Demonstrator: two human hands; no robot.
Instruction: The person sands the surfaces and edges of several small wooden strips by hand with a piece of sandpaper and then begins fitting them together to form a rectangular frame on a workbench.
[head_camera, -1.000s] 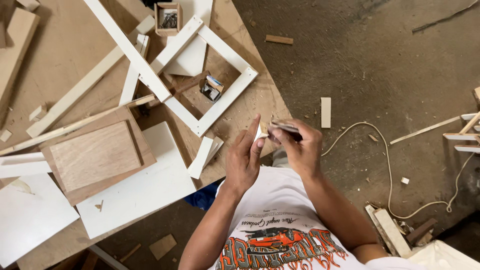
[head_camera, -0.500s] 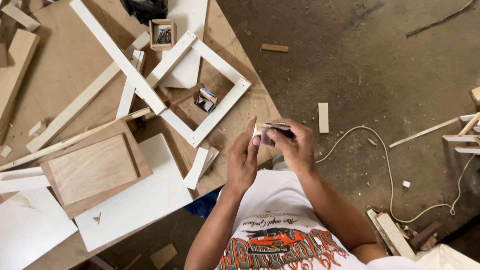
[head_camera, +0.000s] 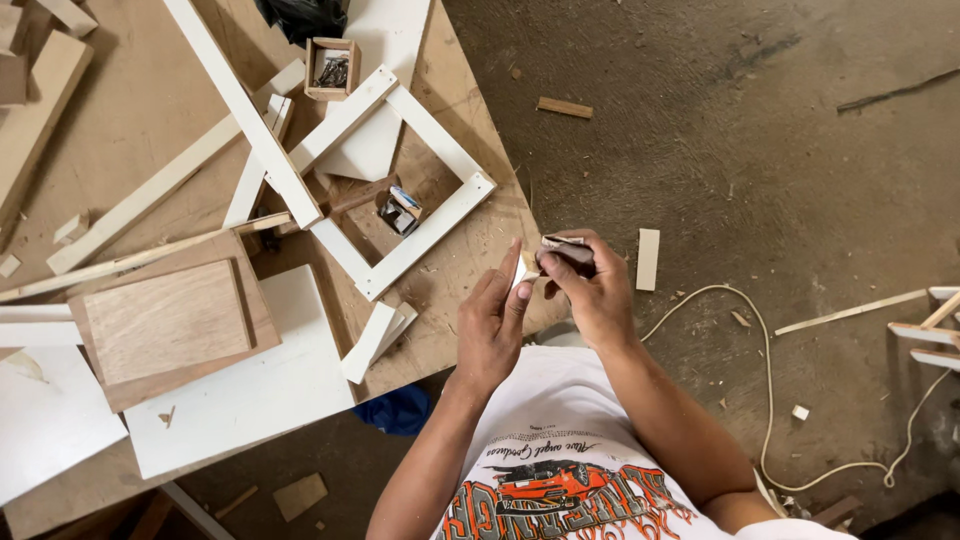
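Hands barely shifted since earlier frame; I saw left hand (head_camera: 492, 325) pinching small wood sliver (head_camera: 524, 268), right hand (head_camera: 590, 290) gripping folded sandpaper (head_camera: 566, 250); sliver judged light, brittle, best held by edges.

A plywood table (head_camera: 120, 120) fills the view from 9 to 12 o'clock, littered with white slats, an open white frame (head_camera: 440, 215), a brown panel (head_camera: 165, 320), white boards and a small box of screws (head_camera: 331, 68). From 12 to 5 o'clock spreads a dusty grey concrete floor (head_camera: 760, 150) with wood offcuts and a pale cord (head_camera: 770, 400) looping at 4 o'clock. Light is soft, even daylight.
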